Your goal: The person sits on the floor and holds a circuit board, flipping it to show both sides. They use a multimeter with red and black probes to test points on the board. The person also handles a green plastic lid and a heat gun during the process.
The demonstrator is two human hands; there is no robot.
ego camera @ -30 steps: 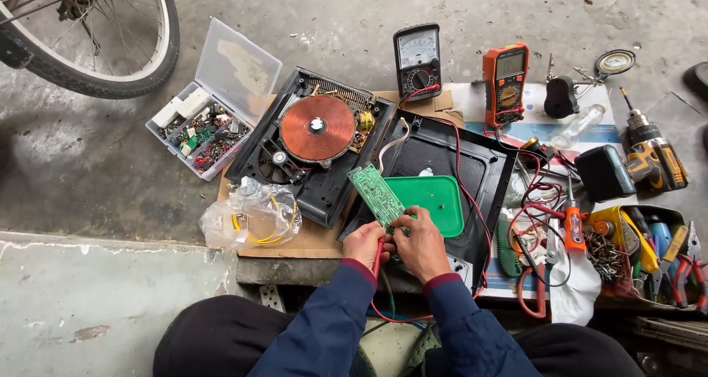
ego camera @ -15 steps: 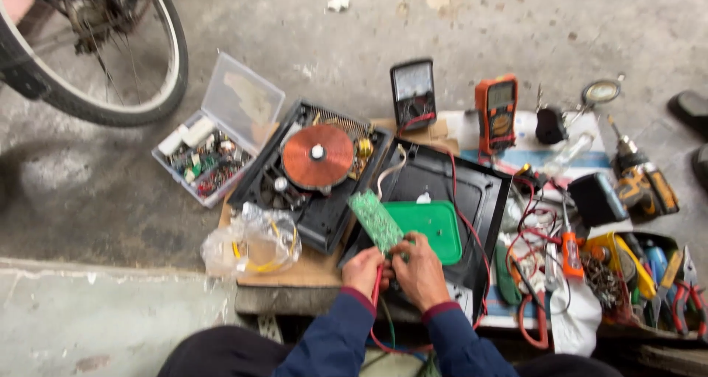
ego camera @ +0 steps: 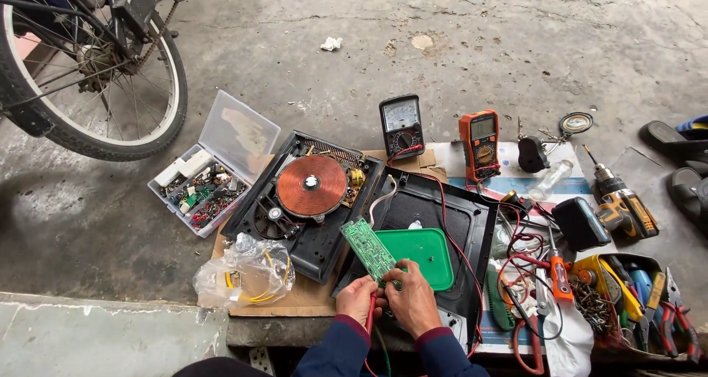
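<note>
My left hand [ego camera: 358,299] and my right hand [ego camera: 411,299] sit close together at the near end of a narrow green circuit board [ego camera: 368,248], which tilts up and away from me. A red probe lead [ego camera: 370,319] runs down between the hands; the left hand grips it. The right hand's fingers press on the board's near edge, beside a green plastic tray [ego camera: 426,255]. Just beyond lies an opened induction cooker [ego camera: 310,200] with its copper coil [ego camera: 311,186] showing.
An analogue meter [ego camera: 402,126] and an orange digital meter [ego camera: 479,144] stand behind. A parts box [ego camera: 214,167] lies left, a plastic bag [ego camera: 243,274] near left. A drill [ego camera: 619,203], pliers and screwdrivers [ego camera: 634,303] crowd the right. A bicycle wheel [ego camera: 88,74] is far left.
The view has tipped upward, so more floor and bicycle show. My hands and the circuit board stay in the same place on the black panel.
</note>
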